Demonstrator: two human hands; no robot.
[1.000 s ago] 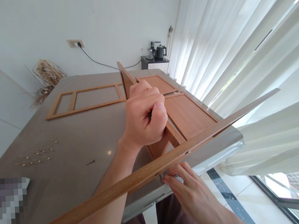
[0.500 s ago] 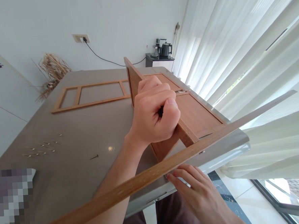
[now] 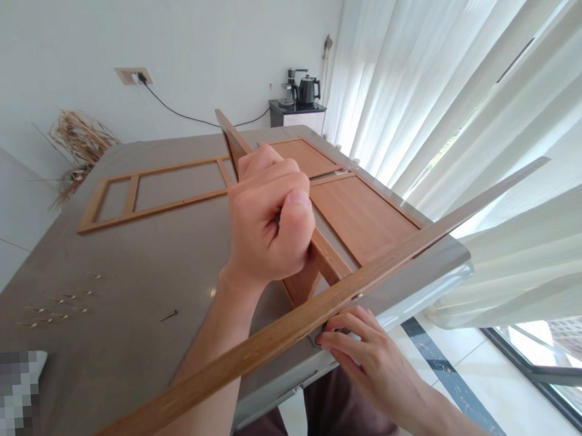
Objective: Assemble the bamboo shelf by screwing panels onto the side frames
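Observation:
My left hand (image 3: 271,216) is closed in a fist around the top edge of an upright wooden frame panel (image 3: 330,258). A long wooden rail (image 3: 260,351) crosses in front of it, meeting the panel's near end and running over my left forearm. Below the rail's near side, my right hand (image 3: 360,345) is closed, thumb and fingertips pinched together by a thin dark piece close to the rail. What that piece is, I cannot make out. A small metal fitting (image 3: 357,297) shows on the rail just above my right fingers.
On the grey table (image 3: 185,257) lie an open wooden frame (image 3: 181,201), flat wooden panels (image 3: 364,217), a single screw (image 3: 169,315) and several more screws (image 3: 62,299) at left. A kettle (image 3: 307,89) stands beyond. White curtains (image 3: 410,72) hang at right.
The view has shifted, so most things sit further left. My right fingers have drawn together into a pinch below the rail. My left hand keeps its grip on the panel.

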